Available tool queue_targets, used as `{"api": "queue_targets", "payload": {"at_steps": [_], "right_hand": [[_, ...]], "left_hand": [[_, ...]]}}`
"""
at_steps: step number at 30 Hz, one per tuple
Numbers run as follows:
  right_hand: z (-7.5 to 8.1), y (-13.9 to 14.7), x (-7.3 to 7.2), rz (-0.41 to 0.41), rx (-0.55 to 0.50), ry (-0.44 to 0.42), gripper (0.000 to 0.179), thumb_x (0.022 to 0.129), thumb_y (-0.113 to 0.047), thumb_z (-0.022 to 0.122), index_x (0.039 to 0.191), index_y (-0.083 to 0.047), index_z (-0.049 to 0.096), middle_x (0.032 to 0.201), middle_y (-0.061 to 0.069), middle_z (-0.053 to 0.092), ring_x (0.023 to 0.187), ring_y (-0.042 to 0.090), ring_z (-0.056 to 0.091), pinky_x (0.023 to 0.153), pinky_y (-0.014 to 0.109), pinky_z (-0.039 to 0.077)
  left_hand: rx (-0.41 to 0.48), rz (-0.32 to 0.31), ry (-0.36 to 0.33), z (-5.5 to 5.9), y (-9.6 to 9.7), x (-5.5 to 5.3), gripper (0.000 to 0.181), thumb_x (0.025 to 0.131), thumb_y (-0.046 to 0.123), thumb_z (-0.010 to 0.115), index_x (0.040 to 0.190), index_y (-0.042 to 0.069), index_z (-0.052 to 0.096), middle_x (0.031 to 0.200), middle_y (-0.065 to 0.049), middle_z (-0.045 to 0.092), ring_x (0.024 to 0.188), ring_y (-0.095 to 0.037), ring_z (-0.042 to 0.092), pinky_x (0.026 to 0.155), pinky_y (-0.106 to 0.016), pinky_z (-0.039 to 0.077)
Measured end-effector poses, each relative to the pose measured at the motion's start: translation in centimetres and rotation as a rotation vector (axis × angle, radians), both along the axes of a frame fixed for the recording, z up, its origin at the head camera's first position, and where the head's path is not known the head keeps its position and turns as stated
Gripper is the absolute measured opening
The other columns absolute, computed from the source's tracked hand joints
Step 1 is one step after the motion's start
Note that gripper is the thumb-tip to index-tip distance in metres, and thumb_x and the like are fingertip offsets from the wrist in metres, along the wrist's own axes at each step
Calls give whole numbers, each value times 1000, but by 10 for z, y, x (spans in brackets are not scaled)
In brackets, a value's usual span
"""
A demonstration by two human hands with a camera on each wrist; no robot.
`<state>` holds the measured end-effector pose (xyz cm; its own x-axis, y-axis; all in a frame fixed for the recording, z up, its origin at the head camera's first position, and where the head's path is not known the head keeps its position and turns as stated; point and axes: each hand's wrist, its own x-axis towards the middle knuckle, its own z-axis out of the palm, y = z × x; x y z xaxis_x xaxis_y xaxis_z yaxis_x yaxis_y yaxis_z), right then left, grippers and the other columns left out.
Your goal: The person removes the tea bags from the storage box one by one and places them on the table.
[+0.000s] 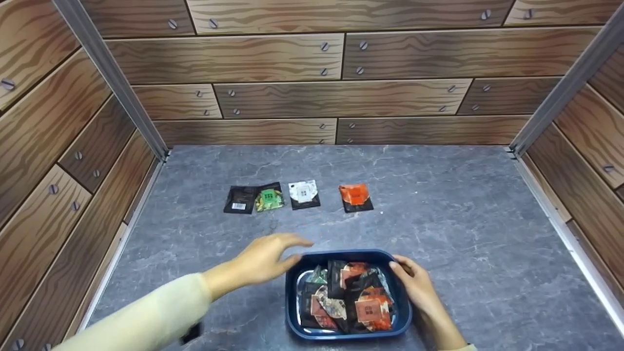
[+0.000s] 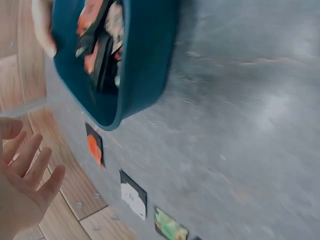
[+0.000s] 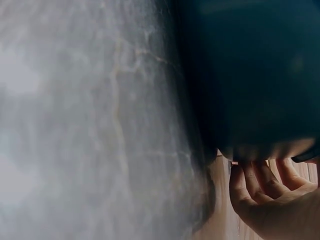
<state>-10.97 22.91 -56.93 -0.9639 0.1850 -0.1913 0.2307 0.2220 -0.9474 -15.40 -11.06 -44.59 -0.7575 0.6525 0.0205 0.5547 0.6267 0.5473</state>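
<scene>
A dark blue plastic bin (image 1: 348, 336) with rounded corners holds several small foil sachets (image 1: 373, 309), black with red, orange and pale labels, lying loosely over one another. My right hand (image 1: 414, 282) grips its far right corner, thumb over the rim and fingers along the outer wall; the right wrist view shows those fingers (image 3: 270, 180) against the wall. Beside the opposite rim, my left hand (image 1: 265, 258) is held palm inward with fingers loosely extended and nothing in them. In the left wrist view this left hand (image 2: 27, 185) appears with its fingers spread.
Behind the bin, sachets lie in a row on the grey marbled tabletop (image 1: 463, 234): a black one with a barcode (image 1: 241, 200), a green one (image 1: 269, 197), a white one (image 1: 304, 194) and, spaced apart, an orange one (image 1: 356, 197). Wood-patterned walls (image 1: 336, 58) enclose three sides.
</scene>
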Motion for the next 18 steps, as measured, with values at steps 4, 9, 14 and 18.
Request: {"api": "queue_targets", "payload": {"at_steps": [4,9,14,18], "right_hand": [[0,0,0,-1,-6,1,38,98,-18,63,128,5,60,117,19,66,95,20,64,79,23,51],[0,-1,0,2,-16,-3,37,98,-17,63,128,5,59,118,19,66,95,21,64,79,24,52],[0,0,1,-9,-24,-11,36,98,-15,62,127,7,59,117,19,66,93,18,64,79,24,52],[1,1,0,-2,-22,0,37,98,-15,62,128,7,58,117,19,66,91,14,63,78,22,51]], "left_hand": [[-26,37,7,11,-25,20,35,96,18,62,132,17,63,134,-4,61,127,-27,54,105,-51,41],[15,71,46,4,-37,34,36,95,16,64,131,18,63,132,-2,62,123,-25,57,103,-50,44],[51,-25,137,-17,-13,38,35,96,16,63,130,17,63,130,1,64,120,-19,60,102,-42,47],[42,-139,227,-29,18,35,32,96,17,63,128,16,65,127,3,65,117,-15,61,101,-36,47]]}}
